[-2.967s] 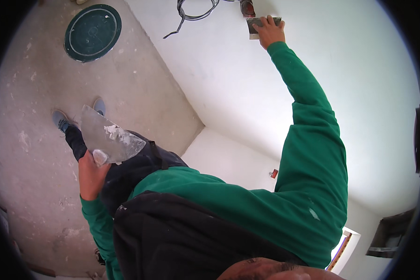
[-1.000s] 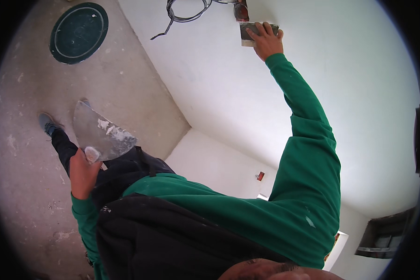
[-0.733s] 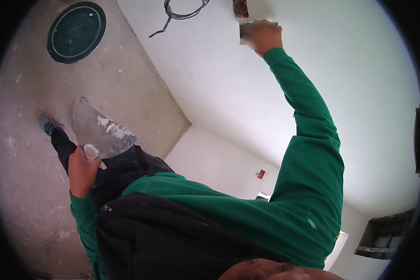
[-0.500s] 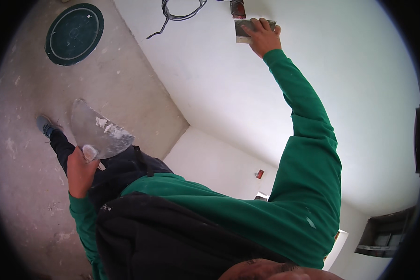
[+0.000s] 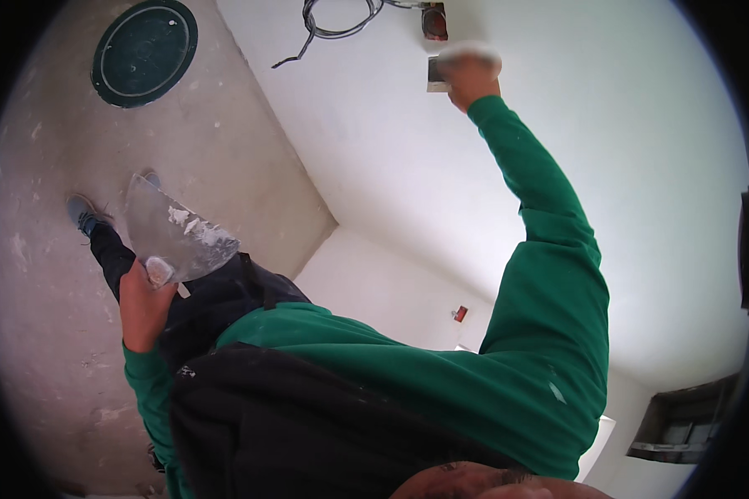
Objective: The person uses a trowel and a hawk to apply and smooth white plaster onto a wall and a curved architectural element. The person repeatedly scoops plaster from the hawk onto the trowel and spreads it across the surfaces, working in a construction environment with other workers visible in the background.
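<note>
My left hand [image 5: 147, 309] is closed on the near end of a broad, grey, fan-shaped scraper blade [image 5: 168, 229], held low over the floor beside my legs. White putty clumps [image 5: 193, 226] lie along its right side, and a white lump sits by my thumb. My right hand [image 5: 474, 79] reaches up to the white wall, gripping a dark rectangular block-like tool [image 5: 434, 70] with a pale lower edge. The fingers and the tool's right part are smeared by motion. Just above this hand is a red-and-dark wall box [image 5: 434, 22].
Coiled dark cable [image 5: 341, 33] hangs at the wall box. A dark green round disc [image 5: 144, 54] lies on the dusty concrete floor [image 5: 225, 150]. Another red wall box [image 5: 459, 313] shows on the adjoining wall. A dark-framed opening [image 5: 682, 420] is at the lower right.
My right hand has shifted the block-like tool slightly downward, away from the wall box. The left hand keeps hold of the scraper blade, and the whole view has shifted a little.
</note>
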Demonstrator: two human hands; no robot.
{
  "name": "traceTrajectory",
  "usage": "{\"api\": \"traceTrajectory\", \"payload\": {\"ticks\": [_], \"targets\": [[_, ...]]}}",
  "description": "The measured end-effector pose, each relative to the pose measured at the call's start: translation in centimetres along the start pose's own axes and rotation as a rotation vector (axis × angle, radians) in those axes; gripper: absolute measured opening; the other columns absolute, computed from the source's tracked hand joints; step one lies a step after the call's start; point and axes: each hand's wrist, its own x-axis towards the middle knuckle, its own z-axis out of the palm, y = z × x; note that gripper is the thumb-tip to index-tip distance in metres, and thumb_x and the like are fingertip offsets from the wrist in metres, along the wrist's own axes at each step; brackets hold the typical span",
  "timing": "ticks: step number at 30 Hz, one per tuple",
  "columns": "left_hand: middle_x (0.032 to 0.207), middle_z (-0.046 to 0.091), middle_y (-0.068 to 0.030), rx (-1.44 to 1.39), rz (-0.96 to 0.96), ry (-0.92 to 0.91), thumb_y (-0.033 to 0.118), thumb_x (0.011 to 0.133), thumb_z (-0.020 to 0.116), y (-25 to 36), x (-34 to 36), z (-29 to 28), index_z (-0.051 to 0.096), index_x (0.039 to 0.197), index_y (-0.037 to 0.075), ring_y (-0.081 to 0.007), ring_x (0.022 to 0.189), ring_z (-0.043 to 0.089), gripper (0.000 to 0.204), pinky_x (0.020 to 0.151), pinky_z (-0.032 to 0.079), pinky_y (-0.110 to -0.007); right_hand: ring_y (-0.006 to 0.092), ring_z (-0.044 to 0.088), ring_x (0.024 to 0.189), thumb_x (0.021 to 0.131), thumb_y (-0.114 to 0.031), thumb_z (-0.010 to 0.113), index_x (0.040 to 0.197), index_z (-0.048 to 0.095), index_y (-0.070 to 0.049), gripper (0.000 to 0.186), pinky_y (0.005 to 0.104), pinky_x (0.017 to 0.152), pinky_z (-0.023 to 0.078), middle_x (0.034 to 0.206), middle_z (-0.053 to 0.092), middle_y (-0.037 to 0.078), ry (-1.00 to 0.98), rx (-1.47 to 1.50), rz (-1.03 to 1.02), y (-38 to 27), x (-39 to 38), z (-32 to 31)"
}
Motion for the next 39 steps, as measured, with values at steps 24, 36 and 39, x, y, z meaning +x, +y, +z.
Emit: {"api": "traceTrajectory", "payload": {"ticks": [24, 36, 39], "targets": [[0.096, 0.068, -0.0203, -0.047, -0.041, -0.010, 0.009, 0.076, 0.068, 1.3, -0.6, -0.3, 0.058, 0.109, -0.005, -0.0321, 0.092, 0.068, 0.038, 0.079, 0.050, -0.037, 0.0212, 0.039, 0.127, 0.081, -0.019, 0.063, 0.127, 0.060, -0.029, 0.047, 0.0595, 0.094, 0.033, 0.129, 0.049, 0.000, 0.113, 0.032, 0.014, 0.8, 1.2, 2.8], [0.097, 0.069, -0.0201, -0.054, -0.044, -0.063, 0.009, 0.075, 0.067, 1.0, -0.4, -0.9, 0.058, 0.109, -0.005, -0.0307, 0.092, 0.068, 0.038, 0.080, 0.050, -0.037, 0.0219, 0.040, 0.128, 0.085, -0.020, 0.060, 0.125, 0.061, -0.026, 0.041, 0.0607, 0.095, 0.034, 0.129, 0.050, 0.001, 0.085, -0.135, 0.023, 1.0, 2.4, 1.5], [0.097, 0.069, -0.0199, -0.036, -0.047, -0.029, 0.008, 0.075, 0.066, 1.5, -0.6, -0.9, 0.058, 0.110, -0.005, -0.0300, 0.091, 0.068, 0.038, 0.080, 0.050, -0.037, 0.0221, 0.040, 0.129, 0.084, -0.021, 0.061, 0.124, 0.062, -0.027, 0.040, 0.0618, 0.096, 0.033, 0.129, 0.050, 0.002, -0.170, -0.108, 0.011, 0.3, 1.9, 1.0]]}}
